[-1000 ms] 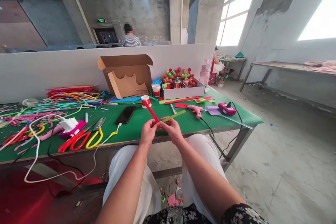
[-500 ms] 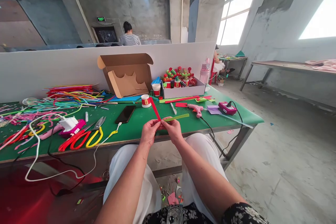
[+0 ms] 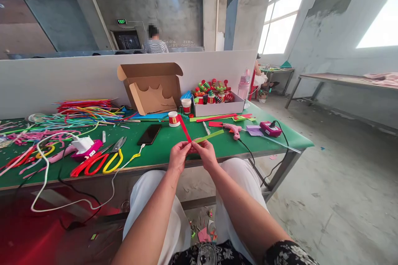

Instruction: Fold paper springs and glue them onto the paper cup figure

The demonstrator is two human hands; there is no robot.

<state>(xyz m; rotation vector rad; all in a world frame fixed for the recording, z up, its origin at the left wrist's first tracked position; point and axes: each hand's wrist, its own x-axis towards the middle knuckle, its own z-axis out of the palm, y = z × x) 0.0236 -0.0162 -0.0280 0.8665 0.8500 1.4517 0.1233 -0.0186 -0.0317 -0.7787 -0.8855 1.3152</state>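
Note:
My left hand (image 3: 179,155) pinches the lower end of a red strip (image 3: 184,128), which points up and to the left. Between the fingers of my right hand (image 3: 205,152) is a green strip (image 3: 211,136) that extends to the right. The two strips meet at my fingertips, just over the front edge of the green table. A small red and white cup (image 3: 173,119) stands behind the red strip. To the right of my hands lies a pink glue gun (image 3: 234,131), close to a white pen (image 3: 206,128).
Scissors (image 3: 115,154), a phone (image 3: 149,134) and a pile of coloured pipe cleaners (image 3: 90,114) lie left. An open cardboard box (image 3: 152,89) and a box of finished figures (image 3: 219,109) stand at the back. A person (image 3: 155,45) is beyond the partition.
The green strip's free end has dropped slightly and the strip tilts a little more. Both hands keep their pinch. The whole view has shifted slightly.

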